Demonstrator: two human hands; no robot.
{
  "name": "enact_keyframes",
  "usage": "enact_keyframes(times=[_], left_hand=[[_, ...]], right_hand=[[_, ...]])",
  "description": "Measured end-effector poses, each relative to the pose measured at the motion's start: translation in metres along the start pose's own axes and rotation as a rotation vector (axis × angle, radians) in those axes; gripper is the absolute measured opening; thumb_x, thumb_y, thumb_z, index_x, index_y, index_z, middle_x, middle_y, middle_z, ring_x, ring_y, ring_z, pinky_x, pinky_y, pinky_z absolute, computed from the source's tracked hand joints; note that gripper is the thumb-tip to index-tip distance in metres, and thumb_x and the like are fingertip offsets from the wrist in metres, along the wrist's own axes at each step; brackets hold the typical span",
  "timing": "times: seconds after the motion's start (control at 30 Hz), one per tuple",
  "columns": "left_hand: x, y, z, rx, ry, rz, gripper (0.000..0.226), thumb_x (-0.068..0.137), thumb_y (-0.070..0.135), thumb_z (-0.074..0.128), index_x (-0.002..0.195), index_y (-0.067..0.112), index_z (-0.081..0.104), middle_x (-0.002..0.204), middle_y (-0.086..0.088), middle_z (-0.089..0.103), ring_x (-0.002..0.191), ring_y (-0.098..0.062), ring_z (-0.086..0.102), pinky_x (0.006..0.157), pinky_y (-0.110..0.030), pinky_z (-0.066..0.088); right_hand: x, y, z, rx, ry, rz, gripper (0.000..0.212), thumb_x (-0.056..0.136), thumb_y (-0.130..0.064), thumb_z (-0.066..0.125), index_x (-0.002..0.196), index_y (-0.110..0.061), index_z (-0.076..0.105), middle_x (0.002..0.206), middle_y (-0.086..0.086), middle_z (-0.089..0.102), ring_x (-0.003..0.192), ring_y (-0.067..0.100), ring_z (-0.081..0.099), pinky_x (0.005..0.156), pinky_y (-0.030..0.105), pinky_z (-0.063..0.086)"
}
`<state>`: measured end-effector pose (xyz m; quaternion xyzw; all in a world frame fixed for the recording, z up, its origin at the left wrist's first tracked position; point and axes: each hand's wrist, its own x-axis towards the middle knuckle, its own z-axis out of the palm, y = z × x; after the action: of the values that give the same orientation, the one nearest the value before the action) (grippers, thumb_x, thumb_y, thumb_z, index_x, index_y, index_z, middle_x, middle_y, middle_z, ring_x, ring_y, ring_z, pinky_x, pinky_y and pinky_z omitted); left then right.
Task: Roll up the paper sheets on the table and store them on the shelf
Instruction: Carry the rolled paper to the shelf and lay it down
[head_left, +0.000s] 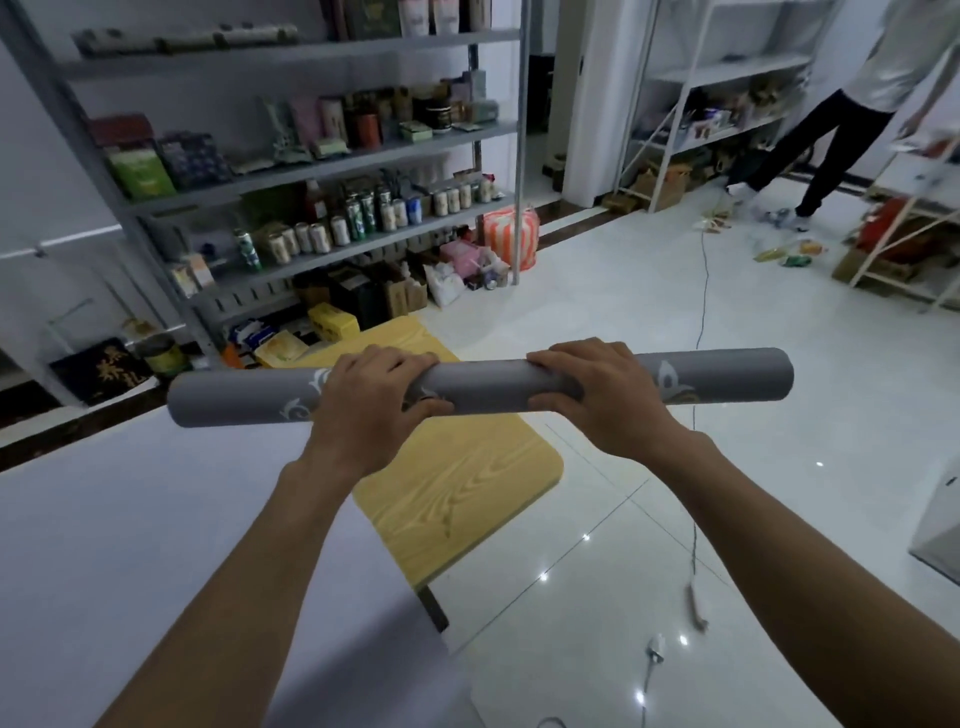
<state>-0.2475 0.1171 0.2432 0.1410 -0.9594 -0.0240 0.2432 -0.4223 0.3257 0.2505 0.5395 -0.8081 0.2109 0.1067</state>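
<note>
The grey paper roll (483, 387) lies crosswise between both hands, its ends jutting out well past each; the left hand (371, 402) curls over it from above, fingers wrapped round its middle-left part; the right hand (597, 397) grips likewise just beside it; below the hands lie a white sheet (156, 519) and the wooden table (467, 493); beyond the left hand stands the grey shelf (291, 171).

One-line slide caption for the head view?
Left hand and right hand grip a grey patterned paper roll held level over the wood-grain table, stocked shelf beyond.
</note>
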Motion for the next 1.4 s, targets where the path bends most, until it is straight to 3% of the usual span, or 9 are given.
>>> enact_keyframes(times=[0.2,0.43,0.97,1.4], left_hand=[[0.075,0.049,0.030,-0.003,0.013,0.023,0.056,0.082,0.056,0.060,0.123,0.017,0.061,0.109,-0.002,0.066,0.099,-0.025,0.057,0.085,-0.040,0.041],[0.181,0.060,0.084,-0.011,-0.005,0.044,0.054,0.080,0.053,0.064,0.123,0.020,0.061,0.110,0.000,0.067,0.100,-0.024,0.057,0.085,-0.041,0.044],[0.445,0.011,0.185,-0.006,0.017,0.037,0.053,0.080,0.054,0.062,0.124,0.024,0.058,0.110,0.001,0.066,0.101,-0.020,0.055,0.088,-0.038,0.039],[0.611,-0.050,0.244,0.105,0.100,-0.201,0.053,0.079,0.050,0.066,0.123,0.021,0.059,0.111,0.001,0.065,0.102,-0.021,0.056,0.089,-0.041,0.042]], right_hand=[[0.015,0.086,-0.028,-0.019,0.007,0.041,0.042,0.089,-0.043,0.059,0.127,-0.025,0.057,0.121,-0.001,0.063,0.110,0.020,0.053,0.094,0.034,0.035],[0.071,0.182,-0.026,-0.013,-0.011,0.081,0.042,0.091,-0.043,0.057,0.129,-0.027,0.055,0.124,-0.001,0.062,0.112,0.020,0.052,0.097,0.036,0.036],[0.288,0.365,-0.018,-0.064,-0.043,0.079,0.044,0.090,-0.042,0.058,0.132,-0.030,0.053,0.127,-0.003,0.059,0.114,0.017,0.049,0.098,0.036,0.036],[0.507,0.498,0.036,0.065,-0.033,-0.159,0.045,0.088,-0.045,0.060,0.131,-0.034,0.053,0.127,-0.007,0.059,0.115,0.015,0.047,0.098,0.035,0.034]])
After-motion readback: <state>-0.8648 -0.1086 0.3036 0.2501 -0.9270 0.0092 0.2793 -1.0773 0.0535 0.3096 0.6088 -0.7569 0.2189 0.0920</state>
